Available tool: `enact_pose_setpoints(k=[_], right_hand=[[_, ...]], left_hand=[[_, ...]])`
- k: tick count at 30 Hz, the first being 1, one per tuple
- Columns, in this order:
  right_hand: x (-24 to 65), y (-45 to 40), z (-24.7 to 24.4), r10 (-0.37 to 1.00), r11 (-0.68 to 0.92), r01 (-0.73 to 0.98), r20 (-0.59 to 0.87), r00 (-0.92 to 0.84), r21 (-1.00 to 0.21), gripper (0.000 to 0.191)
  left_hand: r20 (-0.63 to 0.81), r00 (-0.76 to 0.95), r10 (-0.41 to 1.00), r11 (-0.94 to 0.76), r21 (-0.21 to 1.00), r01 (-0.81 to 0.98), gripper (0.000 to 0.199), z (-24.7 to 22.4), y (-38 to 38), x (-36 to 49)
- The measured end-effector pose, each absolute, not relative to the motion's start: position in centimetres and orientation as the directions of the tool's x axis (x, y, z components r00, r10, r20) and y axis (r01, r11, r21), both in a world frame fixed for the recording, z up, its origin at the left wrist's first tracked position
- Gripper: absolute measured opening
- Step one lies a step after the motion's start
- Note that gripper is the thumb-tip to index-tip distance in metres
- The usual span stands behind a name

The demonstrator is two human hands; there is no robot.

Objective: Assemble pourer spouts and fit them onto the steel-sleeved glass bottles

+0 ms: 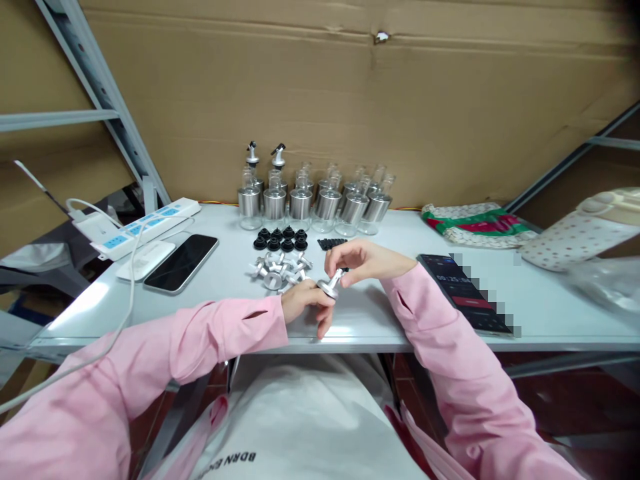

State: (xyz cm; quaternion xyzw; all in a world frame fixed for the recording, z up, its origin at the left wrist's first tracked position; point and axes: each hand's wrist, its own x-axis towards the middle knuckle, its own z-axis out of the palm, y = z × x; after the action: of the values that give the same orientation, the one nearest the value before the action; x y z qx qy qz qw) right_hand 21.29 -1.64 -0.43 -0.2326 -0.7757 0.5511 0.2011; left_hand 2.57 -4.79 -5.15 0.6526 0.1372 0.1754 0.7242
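Near the front edge of the table, my left hand is closed around the base of a silver bottle pourer. My right hand pinches at the top of its spout from above; whether a small part sits between those fingertips is hidden. Left of my hands lies a pile of silver pourer tops. Behind the pile stand black stoppers in two rows. Small black pieces lie flat just beyond my right hand.
Several glass bottles with metal sleeves stand at the back, two bearing pourers. A phone and power strip lie left, a cable crossing my left sleeve. At right are another phone, a patterned cloth and a dotted container.
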Motion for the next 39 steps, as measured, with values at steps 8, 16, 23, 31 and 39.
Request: enact_pose_setpoints(k=[8,16,23,31,39], right_hand=[[21.4,-1.6,-0.4,0.633,0.297,0.214,0.024,-0.774,-0.931,0.028],[20.9,-1.9,-0.2,0.68,0.411,0.271,0.095,-0.727,-0.87,0.028],[19.7,-3.8,0.3,0.666,0.698,0.367,0.369,-0.649,-0.615,0.031],[18.8,-4.2,-0.6,0.279,0.788,0.592,0.76,-0.587,0.167,0.048],[19.3,-1.8,0.0,0.062,0.712,0.601,0.819,-0.571,0.364,0.043]], left_hand=[[-0.023,0.91,0.413,0.097,0.995,-0.019,0.031,-4.9,-4.8,2.6],[-0.053,0.87,0.491,0.128,0.992,-0.011,0.032,-4.8,-4.7,2.7],[-0.008,0.817,0.576,0.053,0.998,-0.028,0.035,-2.7,-4.4,2.2],[0.106,0.798,0.594,-0.446,0.869,0.216,0.032,-0.1,-3.1,0.6],[0.562,0.572,0.597,-0.755,0.634,0.166,0.03,0.1,-2.9,-0.6]])
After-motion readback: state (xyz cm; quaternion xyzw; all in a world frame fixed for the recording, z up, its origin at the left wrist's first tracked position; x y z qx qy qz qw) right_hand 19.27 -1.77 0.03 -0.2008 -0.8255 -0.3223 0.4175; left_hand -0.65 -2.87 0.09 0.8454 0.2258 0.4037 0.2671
